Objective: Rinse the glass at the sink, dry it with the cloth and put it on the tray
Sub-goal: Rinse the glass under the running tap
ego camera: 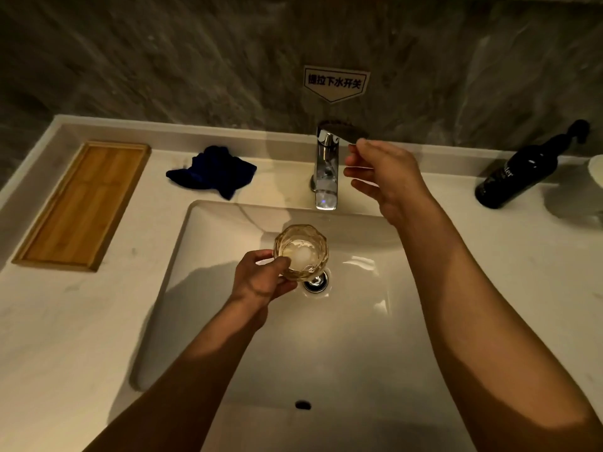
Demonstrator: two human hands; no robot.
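Note:
My left hand (264,282) grips a faceted clear glass (301,251) upright over the white sink basin (359,337), just in front of the drain (316,283) and below the spout. My right hand (385,177) is raised beside the chrome faucet (326,171), fingers apart, fingertips at the lever handle on top. I cannot tell whether water is running. A crumpled dark blue cloth (212,171) lies on the counter left of the faucet. The wooden tray (83,203) sits at the far left of the counter.
A dark bottle with a pump top (522,171) leans at the right of the counter, next to a white object at the frame edge (597,177). A small sign (336,83) is stuck on the stone wall behind the faucet. An overflow hole (302,405) marks the basin's near wall.

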